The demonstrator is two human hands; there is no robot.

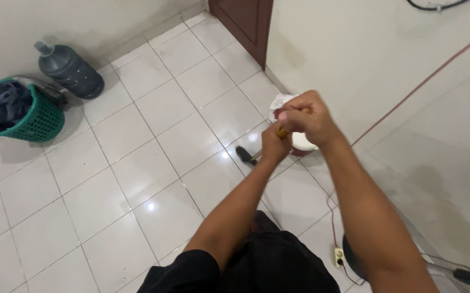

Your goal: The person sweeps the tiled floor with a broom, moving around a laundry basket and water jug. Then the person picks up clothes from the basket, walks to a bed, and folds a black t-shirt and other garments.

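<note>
Apparently mid-sweep: the broom handle (282,132) slants down to its dark head (244,154) on the tiled floor (137,163). Both the left hand (274,144) and right hand (306,118) grip it tight. Behind sits a small white-topped bin (303,144); floor looks clean.

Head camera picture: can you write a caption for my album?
Both hands, left and right, grip a broom handle over white floor tiles near a green basket.
</note>
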